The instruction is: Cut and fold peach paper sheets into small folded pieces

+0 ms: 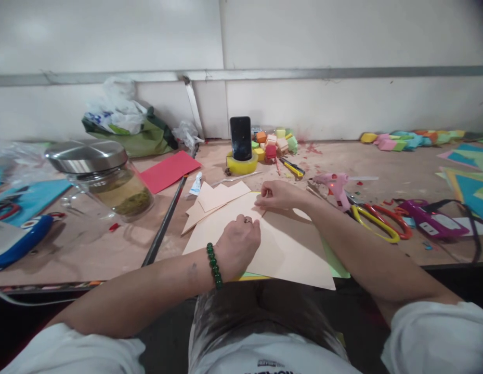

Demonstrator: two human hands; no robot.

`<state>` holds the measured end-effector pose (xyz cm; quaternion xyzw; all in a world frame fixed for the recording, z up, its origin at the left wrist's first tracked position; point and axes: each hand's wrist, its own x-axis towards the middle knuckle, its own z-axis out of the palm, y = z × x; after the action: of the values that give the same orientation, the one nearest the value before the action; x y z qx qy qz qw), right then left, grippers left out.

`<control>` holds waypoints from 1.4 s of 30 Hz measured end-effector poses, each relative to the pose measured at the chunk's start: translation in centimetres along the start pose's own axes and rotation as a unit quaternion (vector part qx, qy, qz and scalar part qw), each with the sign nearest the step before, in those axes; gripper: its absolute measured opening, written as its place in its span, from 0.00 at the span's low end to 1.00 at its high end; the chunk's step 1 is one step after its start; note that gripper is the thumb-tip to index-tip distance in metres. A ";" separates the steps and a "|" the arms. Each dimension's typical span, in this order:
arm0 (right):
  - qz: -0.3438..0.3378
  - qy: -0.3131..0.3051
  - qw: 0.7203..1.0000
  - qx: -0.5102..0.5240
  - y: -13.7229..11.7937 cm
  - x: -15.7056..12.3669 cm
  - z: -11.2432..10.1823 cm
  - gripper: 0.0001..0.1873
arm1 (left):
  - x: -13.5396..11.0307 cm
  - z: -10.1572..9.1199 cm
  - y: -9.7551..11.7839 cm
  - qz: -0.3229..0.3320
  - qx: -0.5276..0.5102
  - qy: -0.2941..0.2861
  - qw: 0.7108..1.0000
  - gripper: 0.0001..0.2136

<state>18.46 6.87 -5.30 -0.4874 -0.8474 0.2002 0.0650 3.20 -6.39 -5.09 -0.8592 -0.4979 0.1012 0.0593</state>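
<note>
A stack of large peach paper sheets lies at the table's front edge, with green and yellow paper showing underneath. My left hand, with a ring and a green bead bracelet, rests on the sheets with its fingers curled in. What those fingers hold is hidden. Just beyond it my right hand is closed, thumb and fingertips pinched on peach paper, a small corner showing below them. Cut peach pieces with pointed edges lie at the stack's far left.
A phone stands in a yellow tape roll at the back. Left are a glass tea jug and red paper. Right are a pink glue gun, scissors, a cutter knife and a purple device.
</note>
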 end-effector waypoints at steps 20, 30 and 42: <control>-0.022 0.081 0.996 -0.013 -2.7 -0.6 2.1 0.11 | -2.6 1.0 -3.4 0.070 -0.074 0.024 0.994 0.13; -0.028 -0.038 0.998 0.041 -2.2 1.5 1.6 0.04 | -3.7 2.8 -2.9 0.047 -0.096 0.069 0.992 0.19; -0.060 -0.013 0.998 -0.005 -3.7 -0.7 3.1 0.14 | -4.3 2.8 -2.0 -0.033 -0.138 0.072 0.987 0.22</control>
<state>14.97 3.75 -6.57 -0.4329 -0.8770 0.1986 0.0633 -1.17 -9.09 -6.91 -0.8474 -0.5295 -0.0323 -0.0211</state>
